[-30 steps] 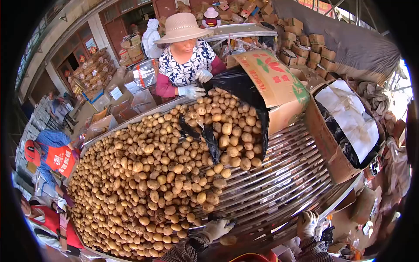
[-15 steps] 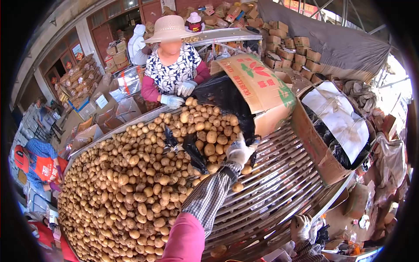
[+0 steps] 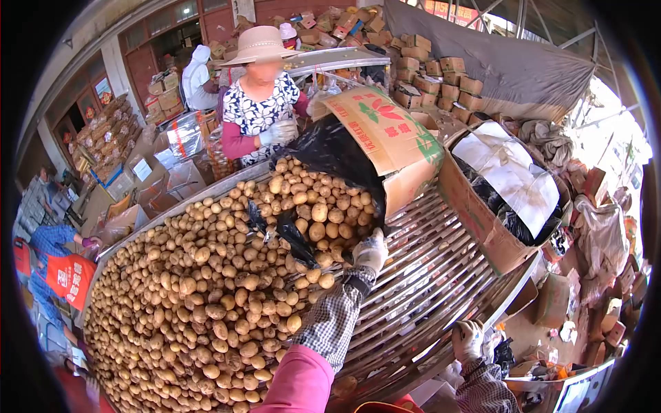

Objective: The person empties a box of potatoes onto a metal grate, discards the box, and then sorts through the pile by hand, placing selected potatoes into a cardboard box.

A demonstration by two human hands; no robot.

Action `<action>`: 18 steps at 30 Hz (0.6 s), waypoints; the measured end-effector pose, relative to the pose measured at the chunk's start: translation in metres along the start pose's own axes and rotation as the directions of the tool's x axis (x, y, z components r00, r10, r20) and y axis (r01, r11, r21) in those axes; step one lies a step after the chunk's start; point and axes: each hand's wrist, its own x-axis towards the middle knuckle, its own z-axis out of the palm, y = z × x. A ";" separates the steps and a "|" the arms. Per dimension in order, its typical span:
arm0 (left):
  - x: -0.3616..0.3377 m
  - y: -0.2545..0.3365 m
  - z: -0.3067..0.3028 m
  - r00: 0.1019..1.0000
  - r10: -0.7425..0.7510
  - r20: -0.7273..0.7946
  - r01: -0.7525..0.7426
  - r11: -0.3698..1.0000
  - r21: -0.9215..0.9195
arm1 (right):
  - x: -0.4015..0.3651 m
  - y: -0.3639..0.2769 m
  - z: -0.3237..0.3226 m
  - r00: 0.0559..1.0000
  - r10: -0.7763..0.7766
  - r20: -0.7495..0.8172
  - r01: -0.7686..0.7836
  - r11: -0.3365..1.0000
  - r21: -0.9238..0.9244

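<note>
Potatoes (image 3: 206, 296) cover much of a slatted metal rack (image 3: 413, 275). A printed cardboard box (image 3: 385, 138) lies tipped on its side, its black plastic liner (image 3: 337, 151) open toward the potatoes. My left hand (image 3: 372, 251), in a pale glove, is closed at the liner's lower edge, beside the potatoes; its fingertips are partly hidden. My right hand (image 3: 468, 341), also gloved, has its fingers curled at the rack's outer metal rail, lower right. Loose black plastic strips (image 3: 296, 237) lie on the potatoes near the box mouth.
Across the rack stands a co-worker (image 3: 261, 110) in a straw hat and gloves. Another person in a red apron (image 3: 71, 275) is at the left. An open carton (image 3: 482, 227) with black liner and white paper sits on the right. Stacked boxes (image 3: 416, 51) stand behind.
The view has shifted, with the scene lying further left. My left hand has drawn in its fingers at the liner's edge. The co-worker's hands have lifted off the potatoes, one toward the box.
</note>
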 end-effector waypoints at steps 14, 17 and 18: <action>-0.133 0.017 0.037 0.941 0.286 -0.178 -0.299 0.953 -0.051 | -0.007 0.007 0.010 1.000 -0.008 -0.002 0.008 1.000 -0.013; -0.135 0.022 0.007 0.879 0.441 -0.182 -0.437 0.897 0.062 | 0.000 0.000 0.003 0.996 0.035 0.081 -0.032 0.999 -0.042; -0.123 0.020 -0.002 0.892 0.403 -0.204 -0.417 0.909 -0.026 | 0.000 0.000 0.001 0.995 0.047 0.084 -0.044 0.998 -0.041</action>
